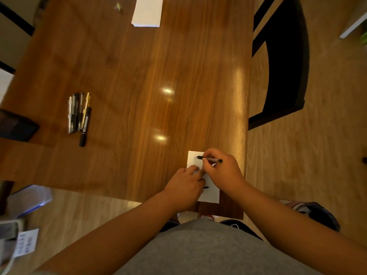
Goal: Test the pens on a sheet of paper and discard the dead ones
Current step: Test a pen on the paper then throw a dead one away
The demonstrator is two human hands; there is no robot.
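A white sheet of paper (193, 158) lies near the table's front right corner. My right hand (221, 171) grips a pen (213, 160) with black ends, held nearly level over the sheet. My left hand (185, 186) rests on the paper with fingers spread flat. A small black object (205, 187), perhaps a pen cap, peeks out on the sheet beside my left hand. Several more pens (78, 114), black, clear and one yellow, lie side by side on the left part of the wooden table (139, 76).
A stack of white paper (148, 11) lies at the far edge, a small green thing (118, 6) beside it. A dark flat device (15, 126) sits at the left edge. A black chair (286, 62) stands to the right. A clear plastic box (29, 199) is on the floor.
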